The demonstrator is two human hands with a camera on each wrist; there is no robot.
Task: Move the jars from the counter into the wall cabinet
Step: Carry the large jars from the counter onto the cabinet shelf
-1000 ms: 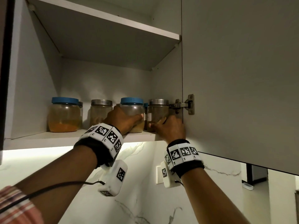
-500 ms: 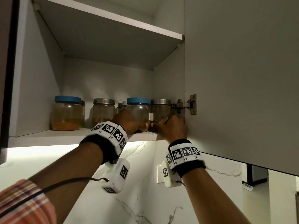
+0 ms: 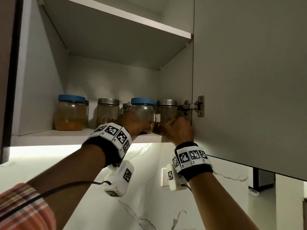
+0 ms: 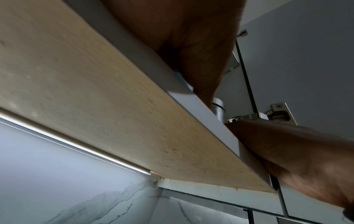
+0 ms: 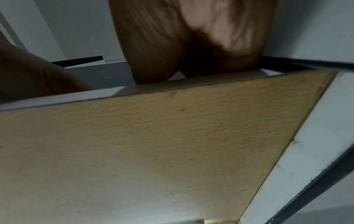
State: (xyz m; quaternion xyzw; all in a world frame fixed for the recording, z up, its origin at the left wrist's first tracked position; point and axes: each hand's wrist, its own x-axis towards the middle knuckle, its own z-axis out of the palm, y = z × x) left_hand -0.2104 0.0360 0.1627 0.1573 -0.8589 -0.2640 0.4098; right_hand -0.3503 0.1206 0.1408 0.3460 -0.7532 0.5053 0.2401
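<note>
Two jars reach the cabinet shelf (image 3: 49,136)
Left hand (image 3: 131,123) wraps the blue-lidded jar (image 3: 142,113); right hand (image 3: 178,130), at its 3 o'clock, grips the steel-lidded jar (image 3: 166,112)

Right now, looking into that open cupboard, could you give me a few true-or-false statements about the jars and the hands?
1. The left hand holds a blue-lidded jar. True.
2. The right hand holds a steel-lidded jar. True.
3. The jars lie tipped on their sides. False: they stand upright.
4. The far-left jar has a red lid. False: it is blue.
5. The jars sit on the upper shelf. False: the lower shelf.
</note>
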